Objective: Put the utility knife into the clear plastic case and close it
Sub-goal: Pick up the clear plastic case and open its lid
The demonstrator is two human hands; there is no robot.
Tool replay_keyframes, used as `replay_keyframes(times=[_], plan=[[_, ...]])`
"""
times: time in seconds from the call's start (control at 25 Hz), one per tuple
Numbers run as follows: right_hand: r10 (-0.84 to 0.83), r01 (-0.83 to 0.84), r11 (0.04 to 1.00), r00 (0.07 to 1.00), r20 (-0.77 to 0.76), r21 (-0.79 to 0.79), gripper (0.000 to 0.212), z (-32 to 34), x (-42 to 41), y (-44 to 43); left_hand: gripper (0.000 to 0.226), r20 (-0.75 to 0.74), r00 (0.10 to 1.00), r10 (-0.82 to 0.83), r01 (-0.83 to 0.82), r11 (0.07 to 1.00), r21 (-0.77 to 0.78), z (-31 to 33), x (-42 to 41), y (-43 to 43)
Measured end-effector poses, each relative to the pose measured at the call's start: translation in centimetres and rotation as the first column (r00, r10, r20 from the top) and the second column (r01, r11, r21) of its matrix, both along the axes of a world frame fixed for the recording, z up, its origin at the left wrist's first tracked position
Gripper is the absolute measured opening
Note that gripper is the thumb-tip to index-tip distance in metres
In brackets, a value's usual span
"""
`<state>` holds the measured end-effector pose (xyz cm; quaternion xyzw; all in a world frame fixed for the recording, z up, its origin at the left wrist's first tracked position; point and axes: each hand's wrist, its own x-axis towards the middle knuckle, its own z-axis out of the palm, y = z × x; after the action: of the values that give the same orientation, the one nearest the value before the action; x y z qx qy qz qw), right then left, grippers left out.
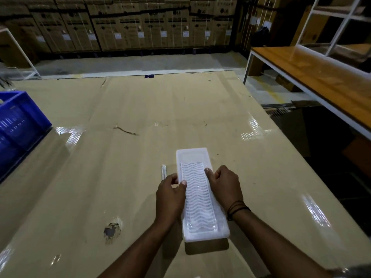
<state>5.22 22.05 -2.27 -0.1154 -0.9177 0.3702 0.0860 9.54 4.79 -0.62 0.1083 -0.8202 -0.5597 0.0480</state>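
Observation:
A long translucent white plastic case (197,195) with a wavy ribbed lid is held just above the cardboard-covered table (120,157), casting a shadow beneath its near end. My left hand (170,195) grips its left edge, thumb on the lid. My right hand (223,187) grips its right edge, thumb on the lid too. The lid looks down on the case. A thin white stick-like object (163,171), possibly the utility knife, lies on the table just left of the case, beyond my left hand. What is inside the case cannot be made out.
A blue plastic crate (18,121) stands at the table's left edge. A wooden bench with a white frame (313,77) runs along the right. Stacked cardboard boxes (140,27) line the far wall. A torn hole (111,230) marks the cardboard near my left forearm.

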Motion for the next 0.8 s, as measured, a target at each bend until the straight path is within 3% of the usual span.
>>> replay_keyframes(times=[0.24,0.44,0.6,0.72,0.8], plan=[[-0.015,0.016,1.000,0.995,-0.099,0.003,0.043,0.5,-1.6,-0.9,0.031,-0.106,0.994,0.011,-0.025,0.991,-0.130,-0.5,-1.3,0.4],[-0.010,0.010,0.999,1.000,-0.007,-0.040,0.043,0.9,-2.1,-0.6,0.034,-0.085,0.996,-0.002,-0.008,0.994,-0.113,-0.6,-1.7,0.1],[0.040,-0.030,0.995,0.993,0.110,-0.095,0.048,2.1,0.9,0.9,0.047,0.054,0.998,0.007,-0.005,0.999,-0.040,0.3,0.8,-1.3],[0.115,-0.096,0.992,0.960,0.254,-0.084,0.053,2.0,4.6,2.4,0.042,0.235,0.970,-0.067,0.062,0.998,0.028,1.5,3.9,-1.7],[0.135,-0.114,0.990,0.935,0.329,-0.081,0.054,1.9,6.2,2.5,0.039,0.271,0.958,-0.095,0.102,0.995,-0.014,2.0,5.4,-1.7]])
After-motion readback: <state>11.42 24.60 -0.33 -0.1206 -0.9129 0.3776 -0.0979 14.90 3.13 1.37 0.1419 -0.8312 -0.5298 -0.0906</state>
